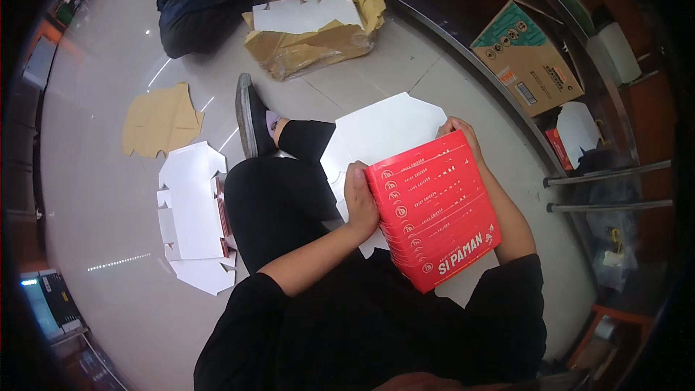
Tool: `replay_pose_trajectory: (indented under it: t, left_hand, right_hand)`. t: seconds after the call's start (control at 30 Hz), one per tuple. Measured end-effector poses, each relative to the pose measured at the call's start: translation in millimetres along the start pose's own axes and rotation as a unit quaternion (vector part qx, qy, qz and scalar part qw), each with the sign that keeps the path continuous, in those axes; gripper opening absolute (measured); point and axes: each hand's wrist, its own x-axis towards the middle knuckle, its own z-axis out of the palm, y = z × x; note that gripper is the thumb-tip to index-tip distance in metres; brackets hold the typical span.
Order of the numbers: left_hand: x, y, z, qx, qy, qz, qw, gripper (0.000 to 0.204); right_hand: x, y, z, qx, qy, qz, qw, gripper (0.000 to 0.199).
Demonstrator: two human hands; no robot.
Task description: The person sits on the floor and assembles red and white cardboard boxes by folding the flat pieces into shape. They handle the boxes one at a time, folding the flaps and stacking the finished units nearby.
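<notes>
The grip of the left hand (360, 195) is closed against the left edge of a stack of red cartons (438, 210), and the grip of the right hand (457, 129) is closed at its upper right corner, so both hands have hold of the same stack. It sits tilted above the lap, its printed edges overlapping in steps. White card (394, 127) shows beneath and beyond it; whether it is joined to the stack, I cannot tell.

Beside the person's leg, a pile of flat white blanks (192, 206) lies on the floor (123, 246), with reddish edges showing on 1 side. A torn brown sheet (165, 122) lies just beyond. Farther out, an opened brown wrapper (308, 54) holds more white card (308, 14), near a co-worker in dark clothes (203, 0).

As a judgement, the work looks partway along: the stack is gathered in 2 hands, but not yet set down, while the pile and the wrapper's contents appear left to handle. No finished box is clearly visible.
</notes>
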Motion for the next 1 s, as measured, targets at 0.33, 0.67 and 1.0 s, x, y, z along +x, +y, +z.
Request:
replay_pose_trajectory:
  t: [0.33, 0.67, 1.0]
  left_hand:
    - [30, 37, -55, -0.099, -0.451, -0.209, 0.862, 0.025]
    - [-2, 4, -61, -0.205, -0.351, -0.147, 0.902, 0.021]
    - [55, 70, -176, 0.388, -0.045, 0.115, 0.913, 0.032]
  right_hand:
    - [12, -38, -1, -0.114, -0.169, 0.122, 0.971, 0.036]
    - [19, -136, 146, -0.196, -0.047, -0.081, 0.976, 0.014]
    - [18, -60, 183, -0.241, -0.086, -0.110, 0.960, 0.006]
